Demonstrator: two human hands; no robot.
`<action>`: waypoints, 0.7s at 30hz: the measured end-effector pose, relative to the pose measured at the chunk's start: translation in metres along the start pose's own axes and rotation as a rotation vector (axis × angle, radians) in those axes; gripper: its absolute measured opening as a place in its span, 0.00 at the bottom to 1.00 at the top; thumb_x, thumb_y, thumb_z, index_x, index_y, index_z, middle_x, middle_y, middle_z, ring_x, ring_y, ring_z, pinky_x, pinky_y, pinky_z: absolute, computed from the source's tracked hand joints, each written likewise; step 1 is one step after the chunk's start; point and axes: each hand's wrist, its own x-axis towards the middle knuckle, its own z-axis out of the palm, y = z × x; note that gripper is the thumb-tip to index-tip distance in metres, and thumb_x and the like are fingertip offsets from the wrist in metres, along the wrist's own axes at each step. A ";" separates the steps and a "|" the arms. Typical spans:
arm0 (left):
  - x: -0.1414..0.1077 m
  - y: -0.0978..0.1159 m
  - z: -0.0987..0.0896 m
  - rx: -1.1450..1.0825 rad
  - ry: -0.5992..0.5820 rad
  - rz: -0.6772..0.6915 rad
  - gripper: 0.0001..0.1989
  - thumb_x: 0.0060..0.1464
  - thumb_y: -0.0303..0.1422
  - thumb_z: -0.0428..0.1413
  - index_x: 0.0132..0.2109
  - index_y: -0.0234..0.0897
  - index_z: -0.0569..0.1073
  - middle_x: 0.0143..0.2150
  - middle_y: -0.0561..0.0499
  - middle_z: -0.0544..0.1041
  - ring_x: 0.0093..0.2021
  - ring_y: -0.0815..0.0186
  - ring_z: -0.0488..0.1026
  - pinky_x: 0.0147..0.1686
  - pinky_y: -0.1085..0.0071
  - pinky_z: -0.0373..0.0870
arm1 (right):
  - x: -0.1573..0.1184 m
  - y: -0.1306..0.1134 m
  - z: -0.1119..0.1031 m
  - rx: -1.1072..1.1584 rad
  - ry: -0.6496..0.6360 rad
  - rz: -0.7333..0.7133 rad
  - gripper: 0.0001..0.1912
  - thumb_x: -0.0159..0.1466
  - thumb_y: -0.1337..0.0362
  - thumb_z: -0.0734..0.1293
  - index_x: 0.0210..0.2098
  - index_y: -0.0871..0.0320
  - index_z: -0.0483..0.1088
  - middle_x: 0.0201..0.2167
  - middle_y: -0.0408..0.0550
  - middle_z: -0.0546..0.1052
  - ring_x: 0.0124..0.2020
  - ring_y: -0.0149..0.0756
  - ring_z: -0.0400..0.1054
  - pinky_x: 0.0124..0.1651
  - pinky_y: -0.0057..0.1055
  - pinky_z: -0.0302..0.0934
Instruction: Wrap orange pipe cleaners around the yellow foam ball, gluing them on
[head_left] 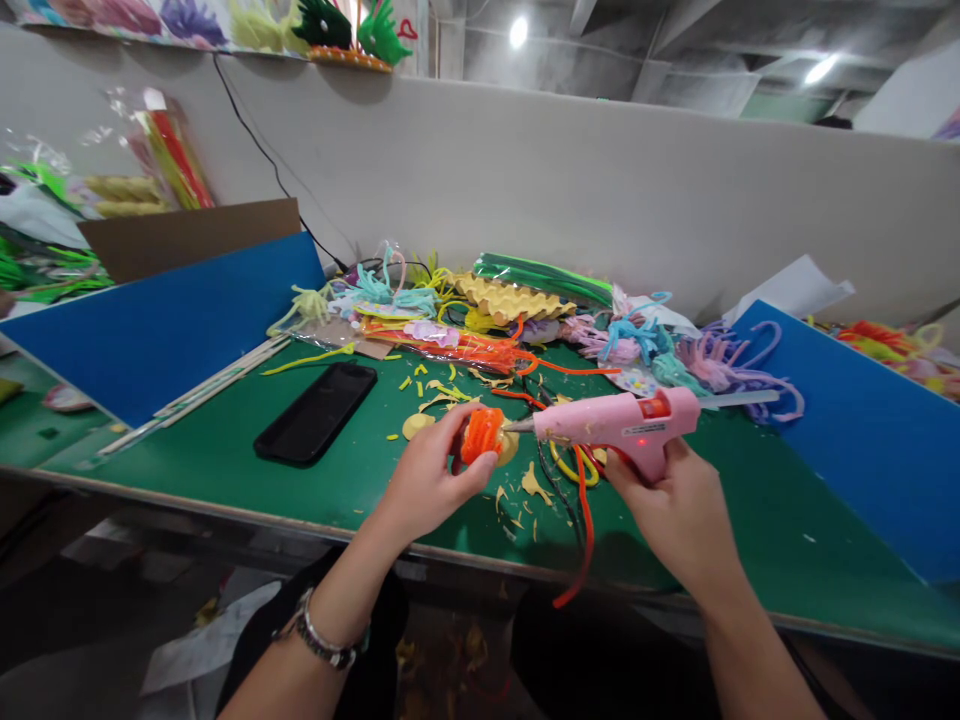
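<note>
Between the thumb and fingers of my left hand [439, 470] is a small orange fuzzy piece [482, 435], rolled or coiled, above the green table. My right hand [675, 490] is wrapped round the handle of a pink glue gun [600, 420], which has a red light lit on its side. Its metal nozzle points left and reaches the right side of the orange piece; whether they touch is hard to tell. A clear glue stick [742, 398] sticks out of the gun's back. An orange strip [583, 530] hangs over the table's front edge below the gun.
A black phone [315, 413] lies left on the green table [360, 480]. Blue boards [180, 330] stand at both sides. Colourful fuzzy stems [457, 345] and a yellow egg-carton-like piece [514, 300] are heaped along the back wall. Yellow scraps [534, 484] lie under the gun.
</note>
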 end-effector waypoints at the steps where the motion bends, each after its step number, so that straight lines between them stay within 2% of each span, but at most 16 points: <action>1: 0.000 -0.001 0.000 -0.004 0.001 -0.001 0.21 0.48 0.40 0.48 0.46 0.32 0.67 0.32 0.48 0.76 0.28 0.64 0.71 0.28 0.70 0.67 | 0.000 0.000 0.000 0.000 0.009 -0.013 0.08 0.46 0.56 0.60 0.19 0.53 0.57 0.10 0.38 0.61 0.12 0.31 0.53 0.16 0.27 0.47; 10: 0.000 -0.001 0.000 -0.031 0.007 -0.011 0.20 0.47 0.40 0.49 0.46 0.32 0.66 0.33 0.47 0.76 0.28 0.64 0.71 0.28 0.70 0.67 | -0.003 0.011 0.003 -0.162 0.165 -0.247 0.12 0.54 0.56 0.59 0.18 0.53 0.57 0.11 0.39 0.58 0.13 0.31 0.53 0.18 0.28 0.48; 12: 0.000 -0.001 0.000 -0.054 0.011 -0.005 0.21 0.48 0.40 0.49 0.46 0.31 0.65 0.33 0.47 0.76 0.29 0.63 0.71 0.27 0.70 0.67 | -0.003 0.014 0.003 -0.210 0.193 -0.263 0.13 0.55 0.55 0.59 0.19 0.53 0.58 0.12 0.39 0.57 0.14 0.32 0.53 0.20 0.29 0.50; 17: -0.001 -0.001 -0.002 -0.087 0.005 0.018 0.20 0.49 0.40 0.49 0.46 0.33 0.65 0.31 0.49 0.74 0.31 0.62 0.71 0.28 0.71 0.66 | 0.002 0.023 0.000 -0.241 0.237 -0.157 0.15 0.53 0.50 0.61 0.19 0.53 0.58 0.13 0.41 0.60 0.15 0.33 0.56 0.22 0.31 0.53; 21: -0.002 -0.001 -0.003 -0.086 0.002 0.018 0.20 0.49 0.41 0.48 0.46 0.33 0.65 0.29 0.49 0.73 0.31 0.62 0.70 0.29 0.70 0.65 | 0.016 0.039 -0.010 -0.322 0.262 0.080 0.15 0.50 0.49 0.62 0.25 0.55 0.63 0.15 0.44 0.63 0.18 0.38 0.60 0.24 0.33 0.55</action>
